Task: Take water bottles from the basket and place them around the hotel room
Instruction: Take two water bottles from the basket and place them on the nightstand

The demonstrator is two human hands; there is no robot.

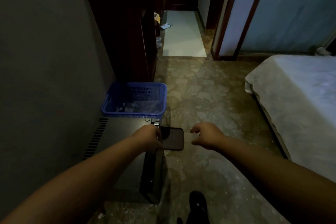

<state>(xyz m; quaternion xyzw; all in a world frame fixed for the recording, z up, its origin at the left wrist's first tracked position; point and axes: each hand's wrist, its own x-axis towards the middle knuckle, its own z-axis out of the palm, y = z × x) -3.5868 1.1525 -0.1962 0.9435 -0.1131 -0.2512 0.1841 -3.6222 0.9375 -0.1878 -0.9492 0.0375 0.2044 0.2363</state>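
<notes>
Basket (134, 99) on patterned floor (209, 96), beside dark cabinet (120, 143); bed (300, 87) right.

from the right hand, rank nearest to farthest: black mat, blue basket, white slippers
From the right hand, in the head view:
1. Black mat, on the floor just to its left.
2. Blue basket, farther ahead and left, by the wall.
3. White slippers, far ahead in the hallway.

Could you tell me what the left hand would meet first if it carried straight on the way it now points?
Probably the blue basket. The left hand sits at the front top edge of the black mini fridge and points away from the person; the basket stands just beyond it on the floor, though depth is unclear.
</notes>
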